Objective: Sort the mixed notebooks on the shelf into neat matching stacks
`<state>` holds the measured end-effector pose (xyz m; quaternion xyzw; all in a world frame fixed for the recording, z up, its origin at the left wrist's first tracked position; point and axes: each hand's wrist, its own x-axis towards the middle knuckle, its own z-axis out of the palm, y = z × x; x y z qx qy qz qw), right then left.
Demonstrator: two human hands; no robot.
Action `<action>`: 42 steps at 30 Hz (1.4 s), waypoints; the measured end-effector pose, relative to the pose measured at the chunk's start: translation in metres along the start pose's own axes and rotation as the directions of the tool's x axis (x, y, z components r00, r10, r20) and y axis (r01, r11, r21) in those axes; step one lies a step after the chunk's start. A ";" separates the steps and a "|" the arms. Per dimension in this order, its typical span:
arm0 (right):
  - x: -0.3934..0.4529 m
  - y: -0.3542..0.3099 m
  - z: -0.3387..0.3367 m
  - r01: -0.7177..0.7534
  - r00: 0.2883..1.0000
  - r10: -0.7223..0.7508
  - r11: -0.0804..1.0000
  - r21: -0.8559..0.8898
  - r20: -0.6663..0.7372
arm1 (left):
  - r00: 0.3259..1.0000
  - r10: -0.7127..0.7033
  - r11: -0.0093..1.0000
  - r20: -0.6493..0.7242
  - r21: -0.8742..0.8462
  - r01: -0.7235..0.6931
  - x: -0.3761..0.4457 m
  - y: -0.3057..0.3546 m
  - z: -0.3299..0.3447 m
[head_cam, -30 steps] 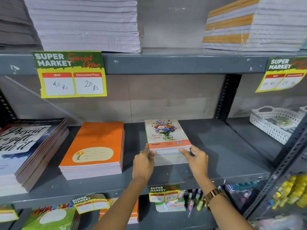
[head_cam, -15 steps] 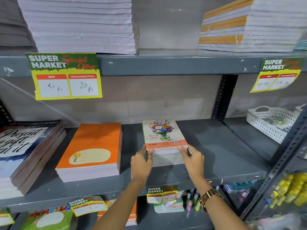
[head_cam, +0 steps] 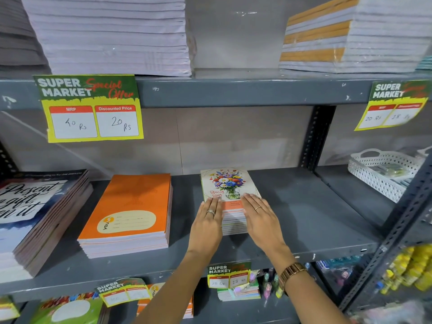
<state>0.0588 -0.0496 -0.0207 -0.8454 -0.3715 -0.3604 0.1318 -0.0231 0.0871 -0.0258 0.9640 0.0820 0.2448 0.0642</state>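
A stack of flower-cover notebooks (head_cam: 228,183) stands in the middle of the grey shelf (head_cam: 304,206). My left hand (head_cam: 208,220) lies flat against the stack's near left corner, fingers straight on the top cover. My right hand (head_cam: 261,216) rests the same way on the near right corner, fingers stretched out. Neither hand grips anything. To the left lies a neat stack of orange notebooks (head_cam: 133,206). At the far left is a taller stack of dark notebooks with script lettering (head_cam: 30,206).
A white perforated basket (head_cam: 383,174) sits on the right-hand shelf section behind a slotted upright (head_cam: 315,136). Wrapped paper stacks (head_cam: 112,33) fill the shelf above. Price tags (head_cam: 91,108) hang from the shelf edges. Pens and more notebooks lie on the shelf below.
Both hands have moved from gripping the flower stack's front corners to lying flat on its top and sides. The stack sits slightly farther back on the shelf.
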 end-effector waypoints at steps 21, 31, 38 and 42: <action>0.000 0.005 0.001 0.019 1.000 -0.018 0.998 0.061 -0.015 | 0.989 0.072 0.992 -0.129 0.113 -0.057 0.001 0.006 -0.016; -0.008 -0.004 -0.001 -0.111 0.982 0.103 0.993 0.044 0.160 | 0.986 0.097 0.987 -0.138 0.141 -0.078 -0.002 0.000 -0.012; -0.001 -0.032 -0.011 -0.109 0.959 0.126 0.991 -0.079 0.253 | 0.982 0.020 0.992 -0.188 0.123 0.003 -0.031 -0.026 -0.039; 0.007 -0.076 -0.031 -0.116 0.976 0.116 0.993 -0.006 0.183 | 0.956 -0.003 0.992 -0.293 0.119 0.040 -0.051 -0.042 -0.076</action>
